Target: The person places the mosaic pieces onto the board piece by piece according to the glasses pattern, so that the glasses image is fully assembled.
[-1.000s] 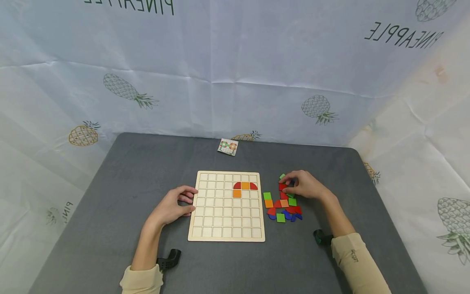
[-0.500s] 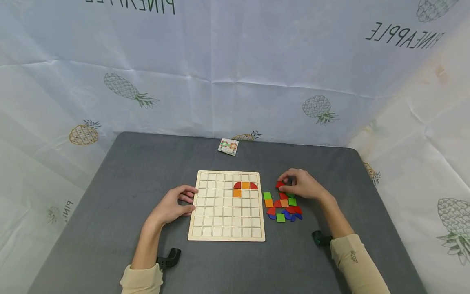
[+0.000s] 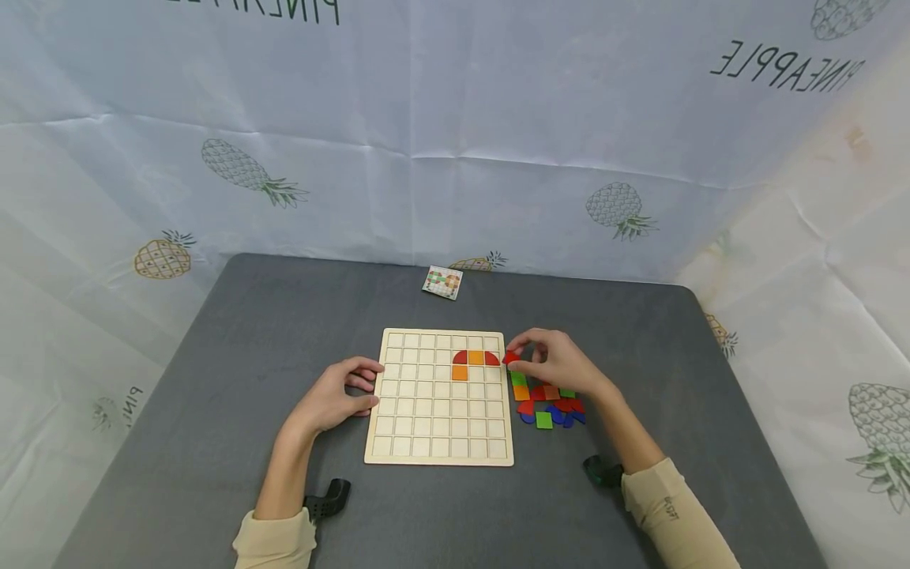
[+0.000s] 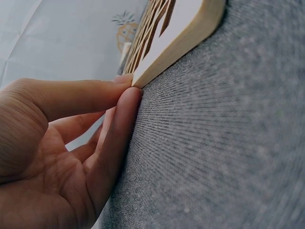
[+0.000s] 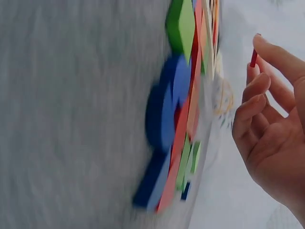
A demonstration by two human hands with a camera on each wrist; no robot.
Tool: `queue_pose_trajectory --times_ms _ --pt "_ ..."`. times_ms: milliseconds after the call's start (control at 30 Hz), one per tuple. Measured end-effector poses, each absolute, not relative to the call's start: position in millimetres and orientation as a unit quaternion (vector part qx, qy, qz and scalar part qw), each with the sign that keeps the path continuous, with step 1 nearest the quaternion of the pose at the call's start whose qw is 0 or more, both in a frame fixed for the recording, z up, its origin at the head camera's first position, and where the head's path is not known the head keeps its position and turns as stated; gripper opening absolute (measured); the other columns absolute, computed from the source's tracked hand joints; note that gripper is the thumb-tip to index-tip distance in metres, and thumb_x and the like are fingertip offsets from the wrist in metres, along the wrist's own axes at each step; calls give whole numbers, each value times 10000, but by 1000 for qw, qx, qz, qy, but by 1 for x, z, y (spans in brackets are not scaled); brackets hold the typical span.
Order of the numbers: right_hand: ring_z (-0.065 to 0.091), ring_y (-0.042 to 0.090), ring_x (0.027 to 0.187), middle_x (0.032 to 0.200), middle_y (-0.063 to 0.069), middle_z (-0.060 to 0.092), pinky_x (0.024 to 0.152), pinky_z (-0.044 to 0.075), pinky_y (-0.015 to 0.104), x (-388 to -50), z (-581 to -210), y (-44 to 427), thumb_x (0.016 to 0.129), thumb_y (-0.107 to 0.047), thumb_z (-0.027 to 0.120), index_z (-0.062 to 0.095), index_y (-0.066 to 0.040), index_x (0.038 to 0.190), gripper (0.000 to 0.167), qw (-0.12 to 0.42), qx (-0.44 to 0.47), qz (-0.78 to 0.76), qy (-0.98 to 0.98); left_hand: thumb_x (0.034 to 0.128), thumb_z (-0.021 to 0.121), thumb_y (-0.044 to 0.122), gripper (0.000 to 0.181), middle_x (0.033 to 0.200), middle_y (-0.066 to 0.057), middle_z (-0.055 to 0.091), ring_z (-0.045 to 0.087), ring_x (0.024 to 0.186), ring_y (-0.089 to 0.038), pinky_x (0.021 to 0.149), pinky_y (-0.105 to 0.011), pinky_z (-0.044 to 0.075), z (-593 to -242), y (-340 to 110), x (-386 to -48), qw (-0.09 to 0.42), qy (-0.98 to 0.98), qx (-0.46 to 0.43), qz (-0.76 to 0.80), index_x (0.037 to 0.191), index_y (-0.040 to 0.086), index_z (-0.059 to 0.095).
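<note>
"Any readable writing?"
"Mirrored PINEAPPLE (image 3: 787,71) on the far curtain (image 3: 462,95), right; another is cut off. The right sleeve's (image 3: 693,525) print (image 3: 671,508) is unclear."
"Hands?"
"Left hand (image 3: 332,397) grips the board's (image 3: 405,407) left edge; right hand (image 3: 560,361) pinches a red piece (image 3: 509,358), partly hidden, by its right edge."

The left forearm (image 3: 283,474) slants up from the lower left of the head view to the left hand (image 3: 331,401) near the centre, fingers bent, thumb reaching out below them. The right forearm (image 3: 635,427) rises from the lower right — the right hand (image 3: 558,363), right of centre, pinches with its thumb and fingertips, palm partly showing in the wrist view.
</note>
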State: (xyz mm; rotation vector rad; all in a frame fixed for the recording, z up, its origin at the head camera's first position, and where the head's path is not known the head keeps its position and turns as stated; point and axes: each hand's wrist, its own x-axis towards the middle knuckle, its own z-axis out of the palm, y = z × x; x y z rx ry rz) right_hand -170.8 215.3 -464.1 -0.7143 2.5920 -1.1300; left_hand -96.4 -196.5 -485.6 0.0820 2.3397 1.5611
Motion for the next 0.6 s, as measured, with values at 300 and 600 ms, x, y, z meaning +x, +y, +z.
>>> queue_pose_trajectory --times_ms 300,600 --pt "512 96 579 976 -22 723 500 444 249 -152 -460 178 940 -249 872 785 -152 1135 234 132 -253 -388 876 915 785 -80 489 1267 -237 598 636 1082 -296 733 -316 673 -485 -196 -97 162 820 23 548 1380 -29 641" --pt "564 13 625 902 -139 728 559 461 221 -142 -460 147 897 -329 909 784 -234 1023 202 137 -266 -292 909 917 786 -76 495 1268 -242 596 636 1079 -294 729 -318 673 -485 -196 -95 160 820 23 549 1388 -31 639"
